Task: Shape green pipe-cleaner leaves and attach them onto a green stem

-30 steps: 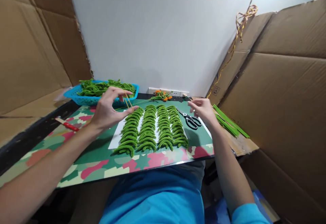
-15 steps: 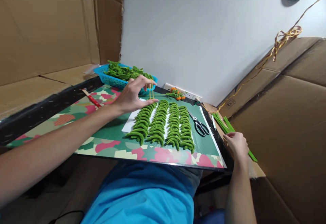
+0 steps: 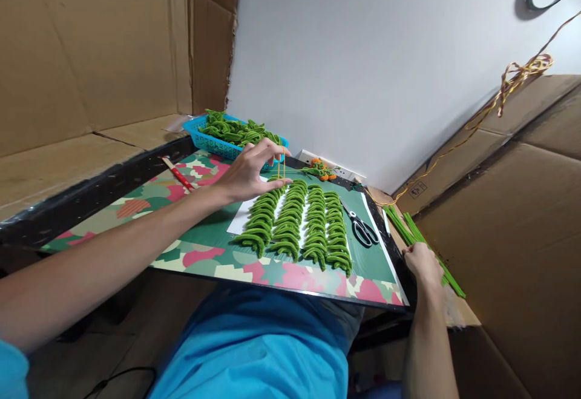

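My left hand (image 3: 254,172) holds a yellow rubber band (image 3: 282,166) stretched between thumb and fingers, above the far end of the green rows. Several curved fuzzy green pieces (image 3: 288,220) lie in rows on white paper (image 3: 236,220) over the green mat. At the right edge, my right hand (image 3: 423,264) has its fingers curled in beside long green stems (image 3: 399,226); what its fingertips hold, if anything, is hidden.
Black-handled scissors (image 3: 364,232) lie right of the rows. A blue basket (image 3: 211,143) of green pieces and an orange-green bunch (image 3: 323,171) stand behind. A red tool (image 3: 180,176) lies left. Cardboard walls (image 3: 503,217) flank the table.
My right hand's fingers have curled in more closely beside the stems. The whole view has shifted slightly; my left hand still holds the rubber band stretched.
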Tool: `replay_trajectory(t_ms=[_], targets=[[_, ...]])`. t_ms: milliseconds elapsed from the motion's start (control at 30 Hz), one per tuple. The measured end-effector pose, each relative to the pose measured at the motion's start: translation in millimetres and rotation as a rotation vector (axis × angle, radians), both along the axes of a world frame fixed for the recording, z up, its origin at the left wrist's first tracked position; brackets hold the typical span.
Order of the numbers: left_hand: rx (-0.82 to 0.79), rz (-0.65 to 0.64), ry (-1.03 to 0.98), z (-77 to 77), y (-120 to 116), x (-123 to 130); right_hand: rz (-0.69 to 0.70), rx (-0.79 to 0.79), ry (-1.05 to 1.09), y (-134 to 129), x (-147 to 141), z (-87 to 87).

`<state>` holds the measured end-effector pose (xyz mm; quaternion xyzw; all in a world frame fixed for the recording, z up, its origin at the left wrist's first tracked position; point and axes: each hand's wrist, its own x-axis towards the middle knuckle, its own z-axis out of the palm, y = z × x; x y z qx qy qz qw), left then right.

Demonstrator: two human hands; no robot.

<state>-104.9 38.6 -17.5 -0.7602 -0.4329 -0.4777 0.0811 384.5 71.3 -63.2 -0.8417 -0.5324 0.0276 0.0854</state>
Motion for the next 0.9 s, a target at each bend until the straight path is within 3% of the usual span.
replay_trajectory(t_ms=[200, 367, 500, 600, 700, 800, 900], targets=[[-0.054, -0.054, 0.104, -2.7, 4, -2, -0.004, 0.108, 0.074, -7, -12, 4.8], [-0.080, -0.084, 0.140, -5.7, 7, -2, 0.087, 0.346, 0.204, -7, -27, 31.6], [-0.081, -0.079, 0.175, -7.5, 6, -1, 0.380, 0.474, 0.443, 5, -66, 57.4], [-0.087, -0.087, 0.172, -9.2, 5, -1, 0.597, 0.452, 0.632, 18, -115, 67.6], [-0.116, -0.127, 0.125, -11.3, 2, 1, 0.972, 0.281, 0.976, 27, -171, 73.0], [-0.121, -0.145, 0.053, -14.0, -2, 4, 1.178, 0.117, 1.085, 28, -221, 76.2], [-0.119, -0.154, 0.031, -16.9, -5, 7, 1.283, 0.049, 1.156, 23, -252, 73.0]])
